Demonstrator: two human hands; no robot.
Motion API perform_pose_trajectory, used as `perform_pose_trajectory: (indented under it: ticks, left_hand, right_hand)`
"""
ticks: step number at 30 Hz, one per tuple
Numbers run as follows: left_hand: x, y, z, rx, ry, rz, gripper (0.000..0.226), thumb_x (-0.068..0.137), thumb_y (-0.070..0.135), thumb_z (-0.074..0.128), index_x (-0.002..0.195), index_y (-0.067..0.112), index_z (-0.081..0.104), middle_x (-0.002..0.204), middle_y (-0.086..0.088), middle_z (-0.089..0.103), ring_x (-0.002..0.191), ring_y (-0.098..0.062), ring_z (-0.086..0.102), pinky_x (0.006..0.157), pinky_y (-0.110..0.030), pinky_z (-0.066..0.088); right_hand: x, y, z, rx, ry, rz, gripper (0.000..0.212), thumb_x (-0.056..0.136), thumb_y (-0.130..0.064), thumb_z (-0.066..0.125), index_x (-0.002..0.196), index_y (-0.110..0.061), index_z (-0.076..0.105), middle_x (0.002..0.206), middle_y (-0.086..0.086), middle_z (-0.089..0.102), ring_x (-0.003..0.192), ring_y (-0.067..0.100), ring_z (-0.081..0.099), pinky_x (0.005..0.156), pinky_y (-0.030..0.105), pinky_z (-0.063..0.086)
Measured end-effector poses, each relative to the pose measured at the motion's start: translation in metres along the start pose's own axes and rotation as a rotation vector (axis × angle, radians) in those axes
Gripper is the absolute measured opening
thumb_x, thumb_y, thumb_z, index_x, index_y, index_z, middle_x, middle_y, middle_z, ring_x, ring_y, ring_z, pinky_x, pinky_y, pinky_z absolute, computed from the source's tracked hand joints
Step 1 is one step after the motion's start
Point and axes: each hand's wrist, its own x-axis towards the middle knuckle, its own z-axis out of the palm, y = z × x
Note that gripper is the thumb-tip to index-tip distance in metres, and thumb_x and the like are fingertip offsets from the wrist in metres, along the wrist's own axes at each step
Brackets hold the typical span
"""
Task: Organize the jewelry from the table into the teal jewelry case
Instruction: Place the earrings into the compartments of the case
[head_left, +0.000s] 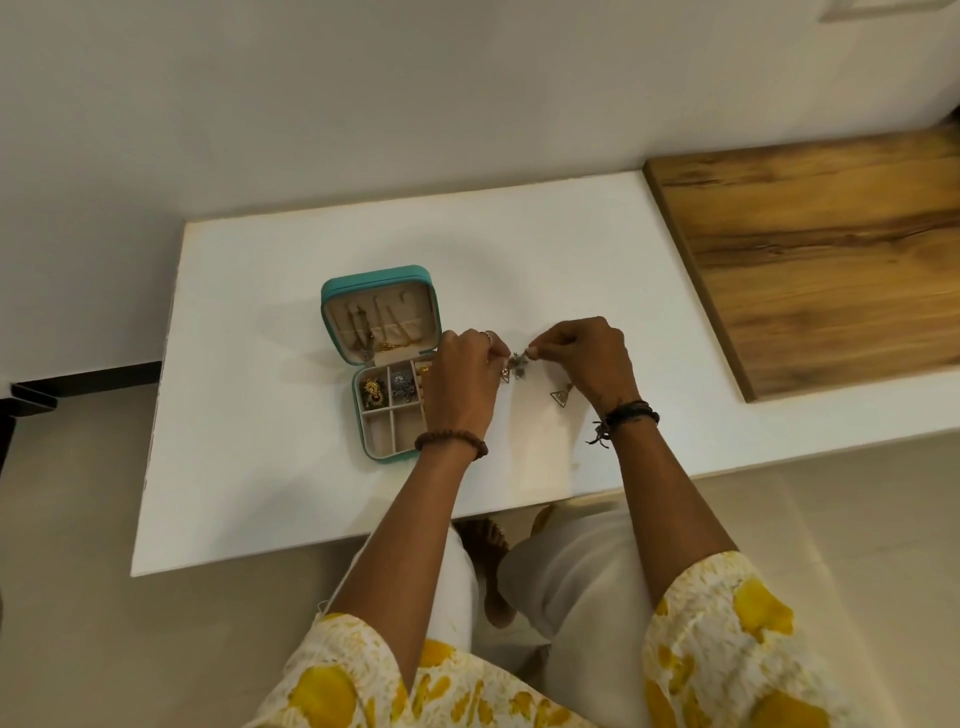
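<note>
The teal jewelry case lies open on the white table, lid up with chains hanging in it. Its tray holds a gold ornament and a silver piece; the front compartments look bare. My left hand covers the case's right edge and pinches one end of a small silver jewelry piece. My right hand pinches its other end just above the table. A gold triangle earring lies on the table under my right hand. Another gold bit shows by my left fingers.
A wooden board lies along the table's right side. A white wall stands close behind the table. My knees and a bare foot sit below the front edge.
</note>
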Motion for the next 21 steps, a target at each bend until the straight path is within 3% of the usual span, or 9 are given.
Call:
perform_pose_trajectory:
  ticks: [2,4,8,12,15,18,21]
  left_hand:
    - [0.002,-0.002,0.002,-0.075,0.007,-0.024,0.013,0.088,0.017,0.058,0.093,0.019,0.07,0.097,-0.003,0.068,0.098,-0.018,0.057,0.064,-0.026,0.04]
    - [0.006,-0.006,0.003,-0.183,0.01,-0.047,0.011,0.085,0.017,0.061,0.089,0.02,0.07,0.094,-0.002,0.069,0.092,-0.019,0.06,0.064,-0.028,0.045]
    - [0.01,-0.007,-0.001,-0.416,0.011,-0.071,0.014,0.083,0.012,0.064,0.094,0.016,0.071,0.098,-0.002,0.07,0.082,-0.016,0.058,0.074,-0.032,0.05]
    - [0.009,-0.002,-0.006,-0.49,0.016,-0.009,0.02,0.083,0.008,0.063,0.101,0.013,0.07,0.097,0.006,0.066,0.078,0.0,0.055,0.068,-0.005,0.043]
    - [0.009,0.002,-0.008,-0.52,0.011,0.015,0.019,0.084,0.005,0.062,0.1,0.009,0.071,0.095,0.004,0.067,0.073,0.013,0.055,0.066,0.0,0.039]
    - [0.009,0.003,-0.006,-0.468,0.001,0.007,0.018,0.085,0.007,0.06,0.1,0.009,0.071,0.103,-0.004,0.07,0.081,0.0,0.057,0.069,0.002,0.037]
    - [0.01,0.002,-0.004,-0.374,-0.021,-0.029,0.018,0.087,0.008,0.058,0.101,0.009,0.07,0.106,-0.006,0.07,0.096,-0.015,0.063,0.073,-0.008,0.041]
  right_hand:
    - [0.0,-0.002,-0.004,0.157,0.005,0.025,0.005,0.077,-0.021,0.071,0.078,-0.018,0.075,0.085,-0.002,0.072,0.073,0.009,0.059,0.067,0.029,0.049]
    - [-0.002,-0.005,-0.008,0.224,-0.021,0.045,0.009,0.078,-0.021,0.071,0.082,-0.014,0.075,0.08,-0.005,0.07,0.06,0.006,0.052,0.054,0.014,0.044]
    - [-0.005,-0.01,-0.017,0.336,-0.124,0.105,0.014,0.08,-0.022,0.07,0.088,-0.011,0.073,0.08,-0.004,0.067,0.059,0.008,0.049,0.047,0.008,0.04]
    - [-0.007,-0.016,-0.024,0.431,-0.193,0.125,0.018,0.084,-0.022,0.066,0.095,-0.01,0.072,0.086,-0.003,0.07,0.062,0.007,0.05,0.051,0.009,0.042]
    - [-0.007,-0.018,-0.029,0.509,-0.183,0.144,0.017,0.084,-0.026,0.066,0.096,-0.014,0.072,0.091,-0.004,0.071,0.063,0.005,0.051,0.058,0.013,0.044]
    - [-0.005,-0.02,-0.031,0.517,-0.163,0.151,0.018,0.084,-0.026,0.066,0.096,-0.014,0.071,0.092,-0.002,0.071,0.063,0.004,0.053,0.059,0.013,0.047]
    - [-0.003,-0.021,-0.03,0.557,-0.165,0.154,0.017,0.085,-0.021,0.065,0.097,-0.01,0.07,0.089,0.0,0.07,0.061,0.003,0.057,0.059,0.011,0.051]
